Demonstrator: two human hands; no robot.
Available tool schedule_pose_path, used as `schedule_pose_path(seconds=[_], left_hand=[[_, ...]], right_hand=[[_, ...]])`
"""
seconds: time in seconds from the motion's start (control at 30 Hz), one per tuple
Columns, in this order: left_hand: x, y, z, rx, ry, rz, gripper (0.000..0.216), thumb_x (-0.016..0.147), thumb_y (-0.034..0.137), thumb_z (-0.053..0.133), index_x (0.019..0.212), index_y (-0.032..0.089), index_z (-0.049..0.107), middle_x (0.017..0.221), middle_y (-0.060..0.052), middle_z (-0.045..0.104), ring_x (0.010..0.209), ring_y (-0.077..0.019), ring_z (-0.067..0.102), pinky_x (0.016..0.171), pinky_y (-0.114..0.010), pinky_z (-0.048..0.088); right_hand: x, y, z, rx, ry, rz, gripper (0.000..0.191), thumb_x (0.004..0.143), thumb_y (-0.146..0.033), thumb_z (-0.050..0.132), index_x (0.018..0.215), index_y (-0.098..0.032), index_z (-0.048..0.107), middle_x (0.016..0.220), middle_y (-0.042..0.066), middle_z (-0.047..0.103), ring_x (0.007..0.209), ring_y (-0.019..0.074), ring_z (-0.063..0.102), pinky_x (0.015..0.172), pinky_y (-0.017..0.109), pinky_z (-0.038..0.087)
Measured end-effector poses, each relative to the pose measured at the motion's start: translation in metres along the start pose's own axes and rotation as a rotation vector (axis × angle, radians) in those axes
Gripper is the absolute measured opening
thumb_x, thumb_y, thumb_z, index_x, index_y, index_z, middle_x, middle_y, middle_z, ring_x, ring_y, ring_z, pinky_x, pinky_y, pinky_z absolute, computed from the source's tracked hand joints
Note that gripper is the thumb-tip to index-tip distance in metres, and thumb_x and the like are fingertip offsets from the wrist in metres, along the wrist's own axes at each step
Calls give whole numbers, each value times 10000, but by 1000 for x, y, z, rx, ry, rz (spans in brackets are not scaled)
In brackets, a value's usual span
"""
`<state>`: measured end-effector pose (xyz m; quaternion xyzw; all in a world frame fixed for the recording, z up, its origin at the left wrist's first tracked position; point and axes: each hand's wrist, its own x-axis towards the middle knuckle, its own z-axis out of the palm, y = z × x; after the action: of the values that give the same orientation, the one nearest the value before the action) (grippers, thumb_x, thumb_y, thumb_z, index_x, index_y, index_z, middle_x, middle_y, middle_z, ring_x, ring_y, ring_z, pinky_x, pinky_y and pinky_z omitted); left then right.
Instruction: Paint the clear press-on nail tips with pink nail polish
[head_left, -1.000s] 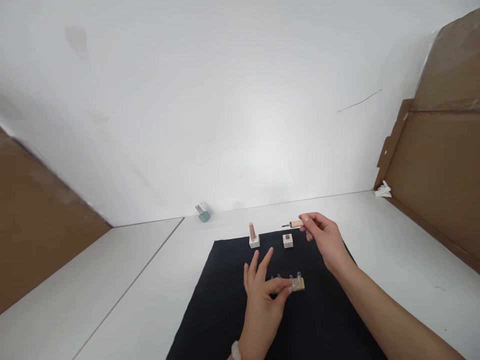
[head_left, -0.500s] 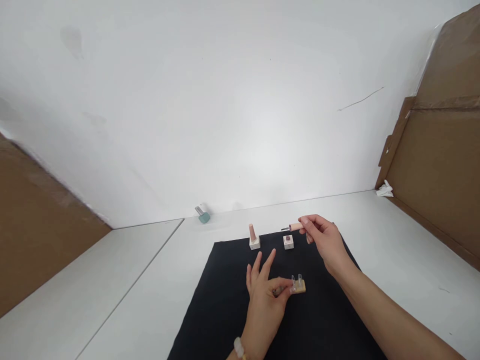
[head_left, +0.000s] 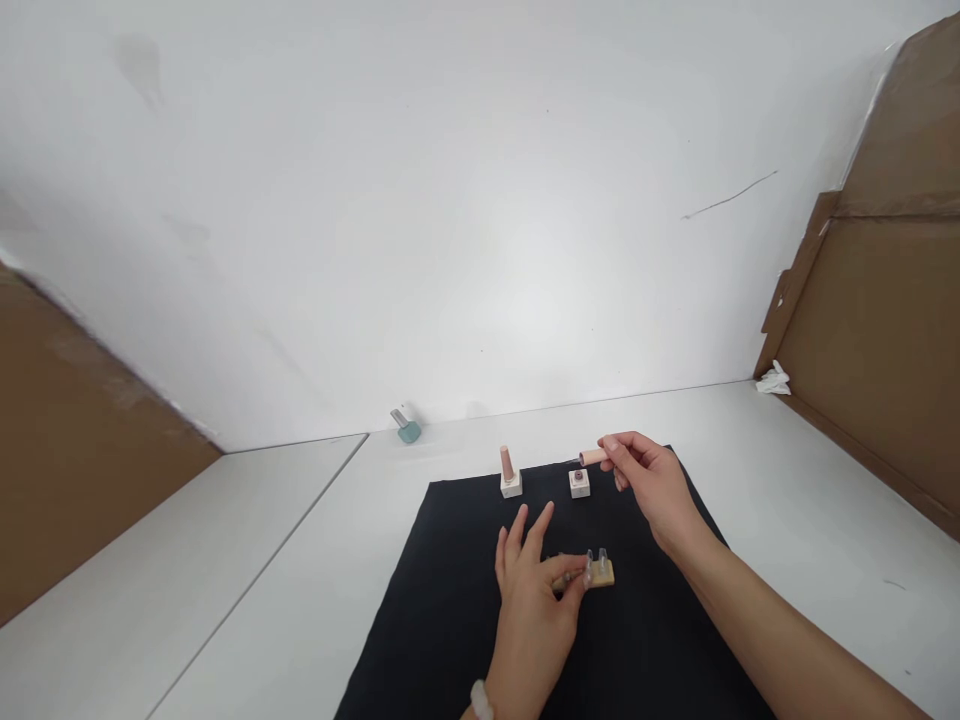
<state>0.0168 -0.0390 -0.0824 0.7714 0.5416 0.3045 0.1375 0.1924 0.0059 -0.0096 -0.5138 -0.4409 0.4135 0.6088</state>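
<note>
My right hand [head_left: 649,480] pinches a pink nail polish brush cap [head_left: 592,457], held level just above an open square polish bottle [head_left: 578,483]. My left hand [head_left: 534,580] rests on the black mat [head_left: 450,620]; its thumb and forefinger pinch a small tan holder [head_left: 602,572] with clear nail tips standing on it, the other fingers spread upward. A second bottle [head_left: 510,472] with its pink cap on stands to the left of the open one.
A teal polish bottle [head_left: 406,426] lies tipped against the white wall at the back. Brown cardboard panels stand at the left [head_left: 75,440] and right [head_left: 877,340]. A white crumpled bit [head_left: 772,380] sits at the right panel's foot. The table [head_left: 262,600] is white.
My right hand has brought the brush cap down and closer to the open bottle's mouth. My left hand stays pinched on the tan holder.
</note>
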Motion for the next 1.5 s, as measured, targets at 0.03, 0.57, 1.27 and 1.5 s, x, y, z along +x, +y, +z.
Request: schedule_pose_path(seconds=[0.03, 0.57, 1.27, 1.5], left_hand=[[-1, 0, 0, -5, 2, -1, 281, 837, 42, 687, 882, 262, 856, 1540, -128, 572, 1523, -450, 334, 1196, -741, 244], [-28, 1, -22, -49, 124, -34, 135, 888, 235, 650, 921, 274, 775, 1192, -123, 727, 1181, -393, 627, 969, -536, 506], [-56, 24, 0, -90, -252, -239, 622, 892, 217, 585, 1514, 212, 561, 730, -49, 798, 649, -294, 761, 552, -278, 391], [-45, 33, -15, 17, -450, -274, 656, 962, 207, 561, 1600, 213, 408, 950, -106, 852, 893, -339, 811, 695, -327, 539]], right_hand=[[0, 0, 0, -2, -1, 1, 340, 814, -554, 751, 822, -215, 787, 692, 21, 691, 567, 153, 481, 625, 320, 439], [1, 1, -1, 18, 5, -5, 376, 807, -595, 759, 814, -220, 757, 700, 14, 667, 579, 157, 471, 628, 316, 423], [-49, -25, -49, -407, -160, 2, 433, 869, -674, 678, 804, -248, 713, 572, -14, 576, 504, 147, 445, 489, 278, 336], [-80, -13, -27, -815, -278, -396, 268, 1052, -418, 506, 897, -278, 674, 732, -5, 740, 516, 160, 622, 486, 268, 451]])
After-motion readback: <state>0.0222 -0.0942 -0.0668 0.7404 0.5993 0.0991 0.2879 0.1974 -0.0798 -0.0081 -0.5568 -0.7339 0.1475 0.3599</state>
